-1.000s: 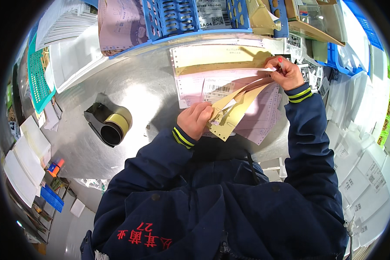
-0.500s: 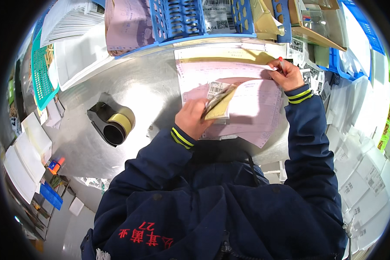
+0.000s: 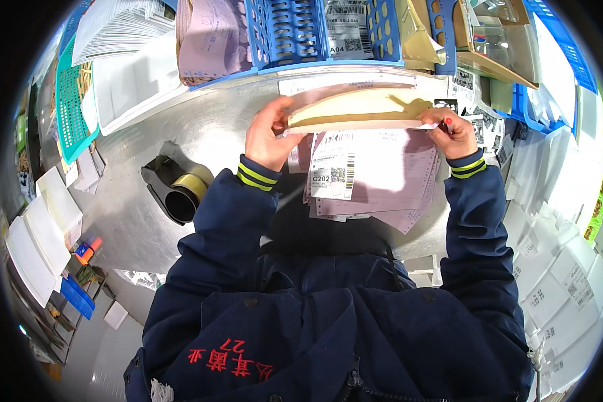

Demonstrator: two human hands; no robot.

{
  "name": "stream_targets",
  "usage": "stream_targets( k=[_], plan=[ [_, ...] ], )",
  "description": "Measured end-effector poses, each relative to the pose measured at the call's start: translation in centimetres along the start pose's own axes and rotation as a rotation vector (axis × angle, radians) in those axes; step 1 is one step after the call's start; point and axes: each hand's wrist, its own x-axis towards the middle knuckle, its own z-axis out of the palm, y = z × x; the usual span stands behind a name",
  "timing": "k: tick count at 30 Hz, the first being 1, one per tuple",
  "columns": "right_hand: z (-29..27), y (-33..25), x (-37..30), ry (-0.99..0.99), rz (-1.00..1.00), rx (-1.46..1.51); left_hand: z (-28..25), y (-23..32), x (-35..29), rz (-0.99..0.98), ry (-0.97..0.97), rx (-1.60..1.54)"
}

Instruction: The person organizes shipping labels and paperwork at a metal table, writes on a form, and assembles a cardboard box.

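Between my two hands a paper form sheet [image 3: 362, 108] is stretched from side to side, its near edge raised and curled, with a yellow face showing. My left hand [image 3: 268, 137] pinches its left end between thumb and fingers. The right end is gripped by my right hand [image 3: 453, 136], which also has a slim pen [image 3: 449, 122] with a red tip between its fingers; most of the pen is hidden. Just below lies a stack of pink printed sheets [image 3: 402, 177] with punched edges. On the stack's left part rests a white barcode label [image 3: 332, 166].
A black tape dispenser [image 3: 174, 191] with a yellowish roll stands on the metal table [image 3: 234, 114] to the left. Blue baskets [image 3: 288, 40] of papers line the back. A green basket [image 3: 74, 110] is at the far left, and white bags [image 3: 563, 288] are stacked at the right.
My left hand has let go of the labelled slip bundle, which now lies flat on the pink sheets, and moved up-left to the form's left end. The form's near edge is now raised.
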Motion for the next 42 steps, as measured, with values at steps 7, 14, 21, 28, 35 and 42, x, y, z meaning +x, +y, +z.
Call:
stream_targets(
  k=[7,14,21,28,35,42],
  plan=[
    [0.2,-1.0,-1.4,0.152,0.06,0.056,-0.6,5.4,-2.1,0.843,0.125,0.574],
    [0.9,-3.1,-2.2,0.187,-0.014,0.258,-0.9,8.4,-6.0,0.958,0.044,0.339],
    [1.0,-6.3,-5.3,-0.093,0.146,0.31,-3.5,9.2,-13.5,0.175,0.237,0.004],
    [2.6,-3.8,-1.9,0.137,0.178,-0.208,-10.4,0.2,-17.5,-0.233,0.344,-0.235],
    [2.6,-2.3,2.4,0.167,0.312,-0.67,-15.4,-4.9,-23.5,-0.318,0.457,0.389],
    [3.5,-1.3,3.5,0.292,0.501,-0.622,-7.6,2.0,-14.9,0.255,0.436,0.67]
  ],
)
